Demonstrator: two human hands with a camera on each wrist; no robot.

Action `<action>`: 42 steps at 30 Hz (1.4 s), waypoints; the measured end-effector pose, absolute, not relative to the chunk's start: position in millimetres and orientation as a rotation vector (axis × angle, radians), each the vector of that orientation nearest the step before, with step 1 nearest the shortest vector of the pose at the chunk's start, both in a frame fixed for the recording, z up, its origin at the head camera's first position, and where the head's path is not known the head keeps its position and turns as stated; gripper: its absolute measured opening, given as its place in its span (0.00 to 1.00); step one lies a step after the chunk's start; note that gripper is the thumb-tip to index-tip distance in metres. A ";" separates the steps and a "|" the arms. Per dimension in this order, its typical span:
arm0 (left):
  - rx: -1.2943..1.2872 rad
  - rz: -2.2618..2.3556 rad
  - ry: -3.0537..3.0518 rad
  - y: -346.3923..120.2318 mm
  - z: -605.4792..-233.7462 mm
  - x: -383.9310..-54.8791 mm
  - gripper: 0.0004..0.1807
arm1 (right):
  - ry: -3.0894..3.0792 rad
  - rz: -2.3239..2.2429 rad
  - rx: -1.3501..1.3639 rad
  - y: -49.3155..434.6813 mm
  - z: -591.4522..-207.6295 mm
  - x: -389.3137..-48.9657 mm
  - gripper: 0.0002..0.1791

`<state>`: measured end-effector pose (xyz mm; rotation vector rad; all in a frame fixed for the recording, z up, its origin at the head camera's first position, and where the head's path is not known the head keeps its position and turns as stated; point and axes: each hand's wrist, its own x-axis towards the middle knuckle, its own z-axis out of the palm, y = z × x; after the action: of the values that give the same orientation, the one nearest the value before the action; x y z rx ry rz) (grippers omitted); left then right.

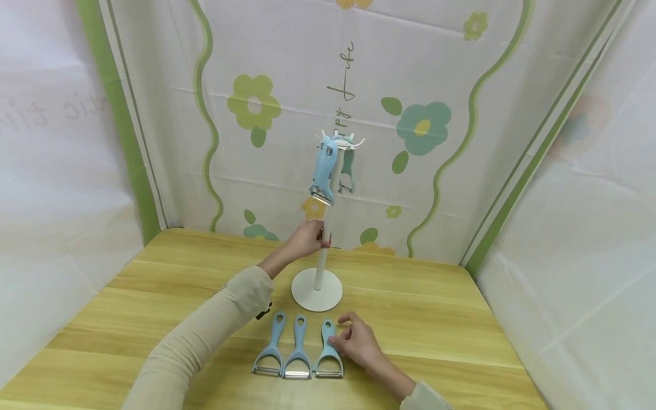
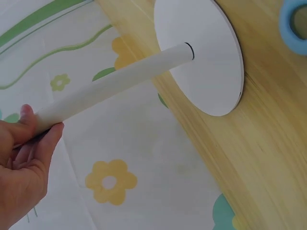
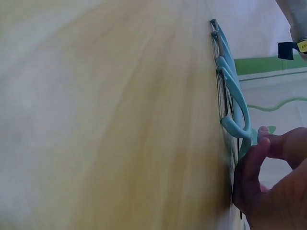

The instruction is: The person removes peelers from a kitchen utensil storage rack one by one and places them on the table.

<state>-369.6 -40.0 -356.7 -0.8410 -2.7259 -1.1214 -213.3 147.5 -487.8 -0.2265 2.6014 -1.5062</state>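
My left grip (image 1: pixel 307 237) clasps the white disc-based stand (image 1: pixel 319 276), presumably steadying it; before it, my loose right grip (image 1: pixel 361 343) touches a light-blue Y-shaped peeler (image 1: pixel 327 343).

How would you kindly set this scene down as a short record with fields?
left hand: grips the pole of a white stand
right hand: at the handle of the rightmost peeler
table: that peeler lies in a row with the leftmost peeler and middle peeler
hanging on stand: blue peeler, green peeler; exact count unclear
backdrop: flowered cloth
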 end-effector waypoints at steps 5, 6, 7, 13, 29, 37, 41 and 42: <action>-0.968 -1.139 -2.733 -44.9 -358.9 -372.4 0.04 | 2.570 -1.498 -0.218 151.4 -488.9 -213.4 0.29; -0.992 -1.158 -2.732 -45.9 -359.2 -373.2 0.06 | 2.559 -1.498 -0.220 152.0 -488.5 -213.5 0.29; -1.018 -1.189 -2.727 -46.6 -359.4 -374.1 0.08 | 2.550 -1.493 -0.223 152.5 -487.9 -213.9 0.29; -1.111 -1.422 -2.646 -48.8 -358.0 -377.7 0.14 | 2.488 -1.480 -0.226 154.2 -481.7 -217.1 0.31; -0.886 -1.519 -2.612 -42.9 -359.7 -380.9 0.06 | 2.403 -1.507 -0.274 160.0 -476.0 -223.8 0.31; -0.805 -1.486 -2.556 -42.1 -361.3 -382.9 0.06 | 2.396 -1.516 -0.290 162.0 -476.1 -227.6 0.31; -0.783 -1.489 -2.538 -42.2 -361.5 -383.8 0.07 | 2.391 -1.517 -0.282 161.8 -475.4 -228.6 0.31; -0.774 -1.485 -2.533 -42.1 -361.7 -384.0 0.07 | 2.394 -1.514 -0.281 161.7 -474.9 -228.7 0.31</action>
<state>-384.0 -42.1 -361.7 -0.7738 -2.5335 -1.4848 -228.7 161.7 -474.9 -0.2813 2.3941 -1.5141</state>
